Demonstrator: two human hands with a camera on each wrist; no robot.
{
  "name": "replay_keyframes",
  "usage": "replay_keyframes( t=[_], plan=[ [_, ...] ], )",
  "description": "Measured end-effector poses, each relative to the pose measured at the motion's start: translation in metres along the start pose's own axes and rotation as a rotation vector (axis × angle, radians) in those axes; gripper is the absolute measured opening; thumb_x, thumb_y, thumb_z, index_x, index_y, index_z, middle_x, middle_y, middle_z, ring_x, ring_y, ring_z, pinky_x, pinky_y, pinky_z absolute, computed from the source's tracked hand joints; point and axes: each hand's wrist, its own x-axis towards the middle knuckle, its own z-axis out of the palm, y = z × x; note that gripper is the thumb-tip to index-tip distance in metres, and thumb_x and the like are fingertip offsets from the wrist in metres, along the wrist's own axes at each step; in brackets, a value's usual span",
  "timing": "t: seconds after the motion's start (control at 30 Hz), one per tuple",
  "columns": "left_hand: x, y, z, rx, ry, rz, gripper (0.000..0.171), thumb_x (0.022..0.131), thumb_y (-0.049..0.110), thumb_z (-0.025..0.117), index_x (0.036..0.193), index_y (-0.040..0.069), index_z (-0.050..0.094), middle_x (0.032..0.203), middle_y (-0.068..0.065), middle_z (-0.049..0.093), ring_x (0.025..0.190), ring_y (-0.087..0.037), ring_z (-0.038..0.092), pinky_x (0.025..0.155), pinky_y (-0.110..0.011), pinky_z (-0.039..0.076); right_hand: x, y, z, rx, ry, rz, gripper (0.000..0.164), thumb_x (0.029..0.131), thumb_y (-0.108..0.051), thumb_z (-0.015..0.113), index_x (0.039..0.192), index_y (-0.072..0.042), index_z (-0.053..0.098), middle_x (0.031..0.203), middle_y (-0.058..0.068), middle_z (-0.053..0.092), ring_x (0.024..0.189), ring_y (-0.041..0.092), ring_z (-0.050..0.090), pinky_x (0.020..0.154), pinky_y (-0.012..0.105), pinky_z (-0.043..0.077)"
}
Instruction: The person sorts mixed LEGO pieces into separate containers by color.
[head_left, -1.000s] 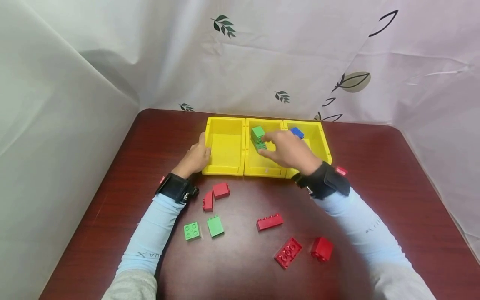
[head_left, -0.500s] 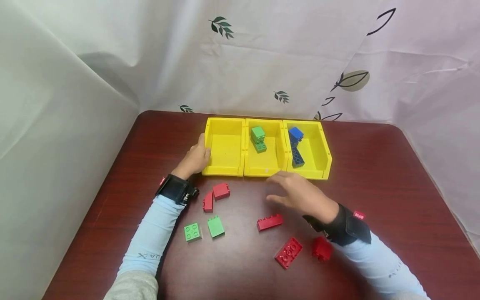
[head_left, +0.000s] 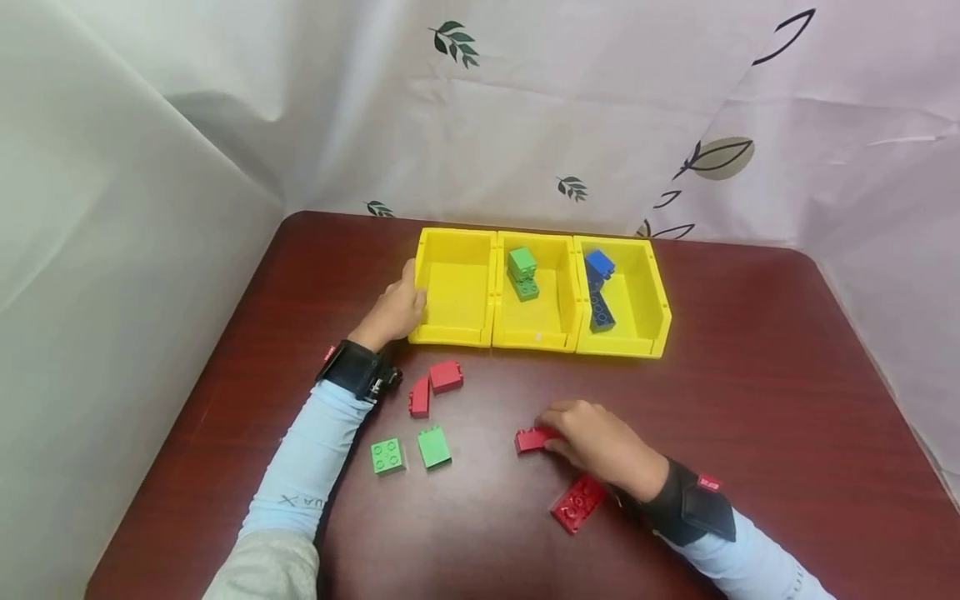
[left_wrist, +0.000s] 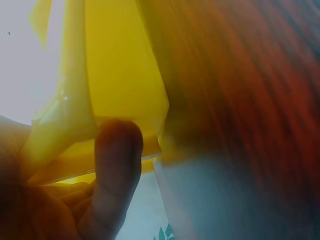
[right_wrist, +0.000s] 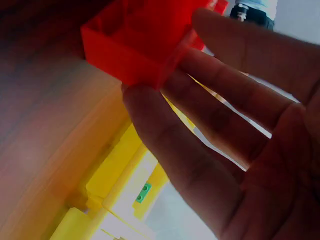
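Observation:
My left hand (head_left: pixel 393 310) grips the left side wall of the leftmost yellow bin (head_left: pixel 452 337); in the left wrist view its thumb (left_wrist: pixel 119 155) lies against the yellow wall. On the table to the right, my right hand (head_left: pixel 600 442) pinches a long red toy brick (head_left: pixel 529 440), covering its right end. The right wrist view shows that brick (right_wrist: pixel 125 57) between thumb and fingertips, hollow side visible. Just below this hand lies another red brick (head_left: pixel 577 505), studs down.
Three yellow bins stand joined in a row. Green bricks (head_left: pixel 522 271) sit in the middle bin, blue bricks (head_left: pixel 601 310) in the right one. Two red bricks (head_left: pixel 446 377) and two green bricks (head_left: pixel 434 448) lie on the table. A patterned cloth (head_left: pixel 510 108) hangs behind.
My right hand has come from over the middle bin back and down to the long red brick, and now pinches it. The right wrist now hides a red brick. My left hand stays put.

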Motion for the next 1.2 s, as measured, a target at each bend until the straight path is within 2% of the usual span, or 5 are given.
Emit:
replay_keyframes(
  t=[0.33, 0.5, 0.77, 1.0, 1.2],
  plan=[
    [0.002, 0.000, 0.000, -0.004, -0.003, -0.004, 0.063, 0.105, 0.021, 0.041, 0.155, 0.015, 0.003, 0.125, -0.019, 0.048, 0.089, -0.030, 0.059, 0.087, -0.041, 0.053, -0.001, 0.001, 0.003, 0.044, 0.051, -0.033, 0.023, 0.076, -0.009, 0.083, 0.097, -0.005, 0.075, 0.082, 0.002, 0.070, 0.074, 0.011, 0.066, 0.072, 0.029, 0.059],
    [0.001, 0.000, 0.000, -0.016, -0.004, -0.007, 0.062, 0.105, 0.020, 0.042, 0.154, 0.015, 0.004, 0.121, -0.018, 0.049, 0.089, -0.030, 0.059, 0.088, -0.041, 0.053, 0.000, 0.002, 0.001, 0.043, 0.012, -0.046, 0.023, 0.075, -0.006, 0.083, 0.097, -0.006, 0.075, 0.081, 0.002, 0.070, 0.073, 0.011, 0.064, 0.071, 0.029, 0.059],
    [-0.002, 0.000, 0.002, -0.028, -0.001, -0.003, 0.061, 0.105, 0.020, 0.043, 0.153, 0.016, 0.007, 0.116, -0.017, 0.050, 0.088, -0.029, 0.059, 0.087, -0.040, 0.054, 0.001, 0.004, -0.002, 0.068, -0.065, 0.016, 0.029, 0.074, -0.006, 0.084, 0.102, -0.006, 0.075, 0.086, 0.003, 0.073, 0.077, 0.014, 0.067, 0.073, 0.032, 0.059],
    [-0.004, 0.002, 0.001, -0.024, -0.002, -0.008, 0.061, 0.104, 0.020, 0.044, 0.153, 0.015, 0.006, 0.117, -0.017, 0.050, 0.088, -0.029, 0.059, 0.088, -0.040, 0.054, 0.008, 0.007, -0.015, 0.057, 0.059, 0.044, 0.033, 0.074, -0.009, 0.085, 0.104, -0.003, 0.074, 0.089, 0.006, 0.074, 0.081, 0.016, 0.069, 0.076, 0.035, 0.059],
    [-0.004, 0.001, 0.000, -0.031, -0.006, -0.002, 0.059, 0.105, 0.021, 0.043, 0.152, 0.016, 0.008, 0.116, -0.016, 0.049, 0.089, -0.030, 0.059, 0.089, -0.041, 0.054, 0.041, 0.002, -0.047, 0.044, 0.175, 0.014, 0.038, 0.073, -0.014, 0.087, 0.107, -0.003, 0.074, 0.093, 0.008, 0.075, 0.083, 0.019, 0.070, 0.080, 0.035, 0.059]
  ],
)
